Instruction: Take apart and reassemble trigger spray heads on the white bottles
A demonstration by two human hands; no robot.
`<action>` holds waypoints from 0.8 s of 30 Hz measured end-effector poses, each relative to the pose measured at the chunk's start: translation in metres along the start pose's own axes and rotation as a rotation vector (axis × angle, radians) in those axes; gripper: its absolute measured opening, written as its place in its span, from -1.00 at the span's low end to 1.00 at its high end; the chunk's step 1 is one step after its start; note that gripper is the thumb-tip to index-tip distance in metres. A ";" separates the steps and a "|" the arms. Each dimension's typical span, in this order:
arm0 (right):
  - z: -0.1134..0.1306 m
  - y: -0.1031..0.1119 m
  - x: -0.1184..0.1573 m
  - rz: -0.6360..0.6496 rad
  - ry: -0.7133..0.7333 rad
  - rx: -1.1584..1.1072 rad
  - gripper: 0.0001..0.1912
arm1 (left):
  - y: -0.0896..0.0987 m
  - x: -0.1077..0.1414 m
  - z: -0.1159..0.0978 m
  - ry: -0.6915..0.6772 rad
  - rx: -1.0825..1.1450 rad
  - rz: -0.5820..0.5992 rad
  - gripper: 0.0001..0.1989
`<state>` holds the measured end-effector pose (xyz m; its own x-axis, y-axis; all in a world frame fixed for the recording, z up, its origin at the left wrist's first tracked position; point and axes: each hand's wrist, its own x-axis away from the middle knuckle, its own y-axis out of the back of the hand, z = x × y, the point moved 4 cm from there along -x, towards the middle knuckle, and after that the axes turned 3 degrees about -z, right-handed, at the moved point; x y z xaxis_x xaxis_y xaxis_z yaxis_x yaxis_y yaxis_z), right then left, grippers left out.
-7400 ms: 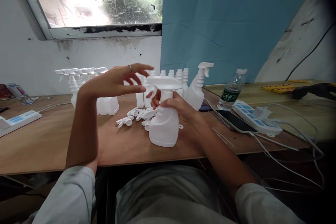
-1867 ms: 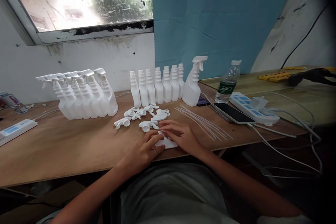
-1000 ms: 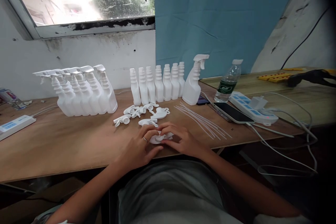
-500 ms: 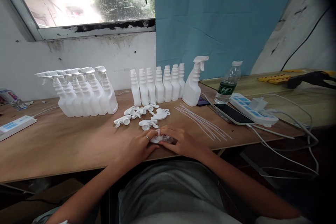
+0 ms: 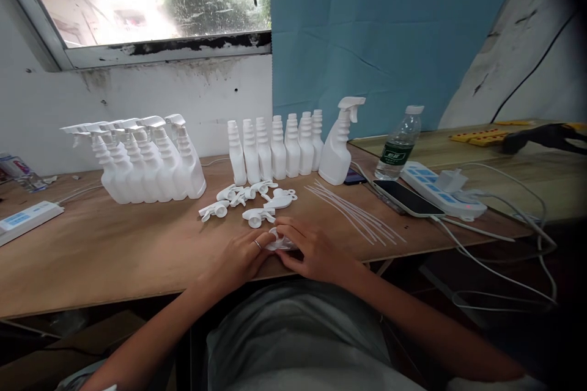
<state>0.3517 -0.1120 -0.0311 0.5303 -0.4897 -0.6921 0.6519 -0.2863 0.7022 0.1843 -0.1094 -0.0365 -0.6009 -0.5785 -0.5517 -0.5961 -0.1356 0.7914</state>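
Observation:
Near the table's front edge, my left hand (image 5: 247,252) and my right hand (image 5: 310,249) are both closed around a white spray trigger head (image 5: 280,243). Fingers cover much of it, so its exact pose is partly hidden. Just beyond my hands lie several loose white trigger heads (image 5: 259,215) in a small cluster. To the right of my right hand, several thin white dip tubes (image 5: 355,214) are spread at a slant on the table.
Several open white bottles (image 5: 277,153) stand in a row at the back, with one capped spray bottle (image 5: 335,156) beside them. More capped bottles (image 5: 151,171) stand left. At right are a water bottle (image 5: 398,146), a phone (image 5: 407,198) and a power strip (image 5: 443,192) with cables.
The fingers of both hands have shifted slightly on the trigger head, which sits a little differently between them. The other things on the table have not moved.

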 end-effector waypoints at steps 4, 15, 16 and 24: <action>0.004 0.000 -0.007 0.092 0.024 0.009 -0.63 | 0.001 -0.001 -0.001 -0.009 -0.009 0.001 -0.71; -0.024 0.020 -0.008 -0.051 -0.192 -0.315 -0.74 | -0.003 -0.002 -0.001 0.149 -0.019 0.065 -0.85; -0.034 0.026 -0.006 -0.086 -0.226 -0.258 -0.79 | -0.003 -0.002 -0.002 0.154 -0.025 0.071 -0.84; -0.133 0.080 0.037 0.099 -0.678 0.631 -0.77 | -0.002 -0.004 -0.006 0.155 -0.069 0.105 -0.82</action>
<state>0.4956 -0.0431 -0.0231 0.0082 -0.8554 -0.5180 0.0998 -0.5147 0.8515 0.1911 -0.1114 -0.0343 -0.5656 -0.7084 -0.4223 -0.4936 -0.1194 0.8614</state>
